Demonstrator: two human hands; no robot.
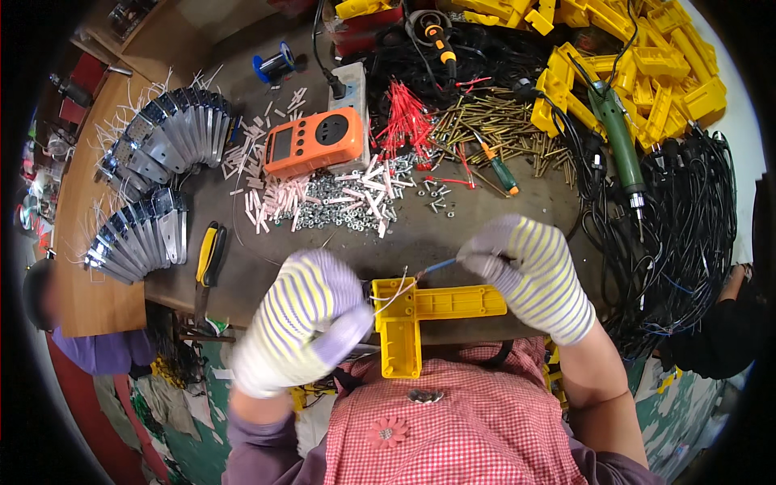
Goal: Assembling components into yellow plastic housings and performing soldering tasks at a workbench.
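A yellow plastic housing (pixel 459 302), T-shaped with ribbed hollow arms, lies at the table's front edge close to my body. My right hand (pixel 529 275), in a striped knit glove, pinches the end of a blue wire (pixel 437 265) above the housing. Thin white wires (pixel 394 297) run from that blue wire down toward the housing's left end. Beside that end, my left hand (pixel 307 319), gloved the same way, has its fingers curled closed. Its fingertips are partly hidden and slightly blurred, so what they grip does not show.
Yellow-handled pliers (pixel 210 255) and fanned metal plates (pixel 166 137) lie left. Beyond my hands are an orange meter (pixel 314 141), loose nuts (pixel 343 202), brass screws (pixel 493 121) and a small screwdriver (pixel 498 168). A green power screwdriver (pixel 618 141), black cables (pixel 687 218) and yellow housings (pixel 647 69) crowd the right.
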